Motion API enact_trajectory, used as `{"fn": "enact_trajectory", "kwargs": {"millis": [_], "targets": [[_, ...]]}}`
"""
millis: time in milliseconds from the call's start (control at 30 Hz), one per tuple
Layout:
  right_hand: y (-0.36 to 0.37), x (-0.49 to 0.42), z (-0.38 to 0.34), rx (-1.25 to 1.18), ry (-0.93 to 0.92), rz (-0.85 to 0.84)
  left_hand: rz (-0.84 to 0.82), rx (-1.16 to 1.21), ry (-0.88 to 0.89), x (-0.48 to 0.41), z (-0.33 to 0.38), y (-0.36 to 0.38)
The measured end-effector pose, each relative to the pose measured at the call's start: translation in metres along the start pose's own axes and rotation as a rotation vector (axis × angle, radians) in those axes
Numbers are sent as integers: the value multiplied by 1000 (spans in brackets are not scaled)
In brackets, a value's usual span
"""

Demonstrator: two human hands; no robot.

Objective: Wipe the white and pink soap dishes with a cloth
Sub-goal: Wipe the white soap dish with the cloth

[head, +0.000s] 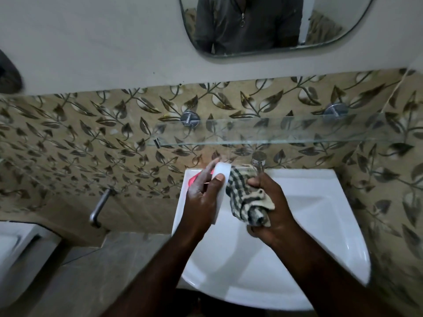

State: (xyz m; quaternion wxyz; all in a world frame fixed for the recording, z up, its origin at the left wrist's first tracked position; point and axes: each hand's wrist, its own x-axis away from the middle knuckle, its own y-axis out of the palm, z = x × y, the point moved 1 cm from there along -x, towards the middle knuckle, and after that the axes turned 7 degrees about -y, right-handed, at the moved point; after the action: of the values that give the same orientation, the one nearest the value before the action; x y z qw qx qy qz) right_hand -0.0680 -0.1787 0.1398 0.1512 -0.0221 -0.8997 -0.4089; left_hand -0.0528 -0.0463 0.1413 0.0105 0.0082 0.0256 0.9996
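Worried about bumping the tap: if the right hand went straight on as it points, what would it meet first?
Most likely the white soap dish held in the left hand: the right hand points its checked cloth up-left toward it. The tap looks off that line, though depth is unclear.

Leaf-patterned tiles (91, 138), glass shelf (274, 131), mirror (274, 24)
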Motion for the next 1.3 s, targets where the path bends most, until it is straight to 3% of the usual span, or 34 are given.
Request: {"fn": "enact_trajectory", "kwargs": {"millis": [133,300,467,600,733,800,933,1067,1167,1300], "targets": [[-16,1,-5,82,-110,-25,67,7,-146,-6,-8,-2],[-20,1,-1,423,-311,-131,50,-36,-207,-14,-7,2],[-31,-5,-12,217,-208,-97,12,50,-178,-17,8,-7],[-28,-9,-16,118,-148,-124,-116,301,-232,-17,9,-11],[-17,-12,-8,358,-238,-57,-390,556,-544,-11,-6,-4],[-14,-14,-6,434,-283,-36,-436,580,-583,-11,-15,-9],[-12,-21,-7,472,-288,-28,-344,484,-517,-23,-24,-24],[-10,-33,-10,306,-191,12,-293,380,-420,-36,-28,-40],[-6,-43,-13,470,-221,-44,-208,193,-344,-45,-29,-49],[11,-57,-11,764,-364,-47,-217,-19,-252,-57,-29,-58]]}}
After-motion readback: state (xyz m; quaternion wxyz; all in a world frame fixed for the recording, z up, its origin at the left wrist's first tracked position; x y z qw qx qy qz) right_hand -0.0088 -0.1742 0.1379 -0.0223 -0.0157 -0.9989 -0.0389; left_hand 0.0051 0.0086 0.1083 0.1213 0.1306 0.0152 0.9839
